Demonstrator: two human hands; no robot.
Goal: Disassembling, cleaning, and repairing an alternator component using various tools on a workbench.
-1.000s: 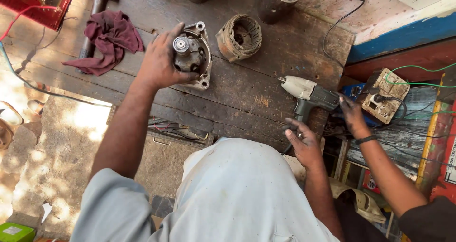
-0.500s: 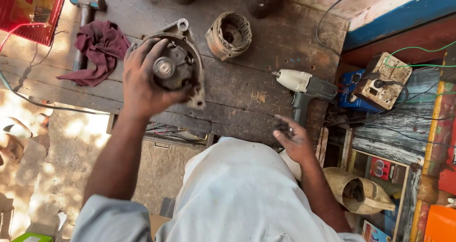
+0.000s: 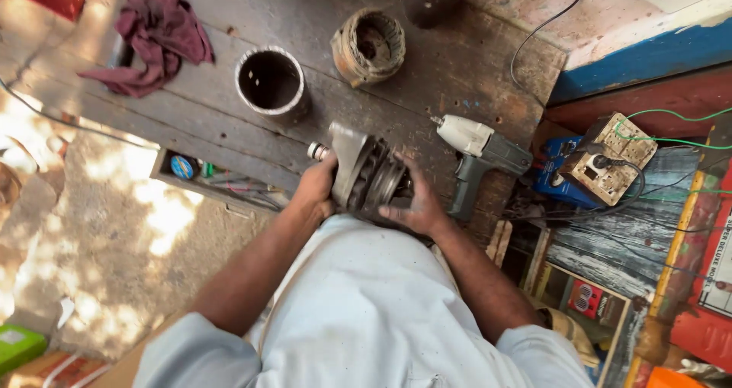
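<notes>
The plank worktop (image 3: 229, 129) carries a red rag (image 3: 156, 37) toward its far left, a metal sleeve (image 3: 271, 83) mid-board, and a grey power tool (image 3: 480, 155) by the right edge. At the near edge, both hands (image 3: 316, 186) (image 3: 415, 205) clasp the alternator (image 3: 366, 174): probably heavy, rigid and greasy, best gripped by its housing.

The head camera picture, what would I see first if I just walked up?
First, the grey metal motor part with a shaft, gripped at the near edge of the worn wooden workbench by the left hand and the right hand. Just right of it lies a grey and white power drill. Farther back sit a hollow metal cylinder, a round copper wire coil and a crumpled maroon rag.
</notes>
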